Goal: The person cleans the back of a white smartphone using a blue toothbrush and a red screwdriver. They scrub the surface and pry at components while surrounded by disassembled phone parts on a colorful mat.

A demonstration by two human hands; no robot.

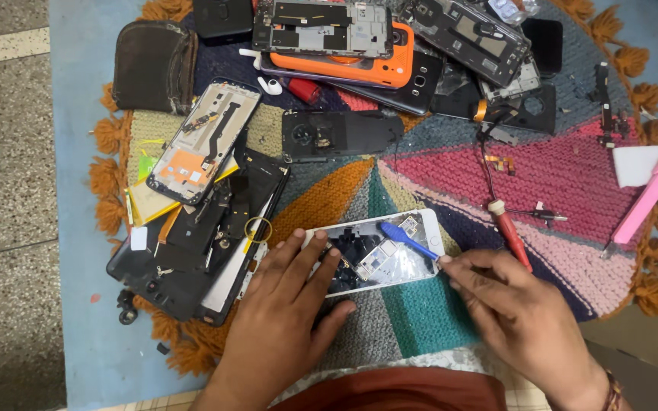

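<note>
Between both hands, opened white phone [378, 250], blue pry tool [407, 240]

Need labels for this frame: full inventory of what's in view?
opened white phone: 1, white, mat centre, under both hands
blue pry tool: 1, blue, over the phone
red screwdriver: 1, red handle, right of phone
pink tool: 1, pink, mat's right edge
orange phone frame: 1, orange, top pile
brown pouch: 1, dark brown, top left
woven mat: 1, multicoloured, orange tassels
left hand: flat on phone's left end
right hand: fingertip grip on pry tool
</note>
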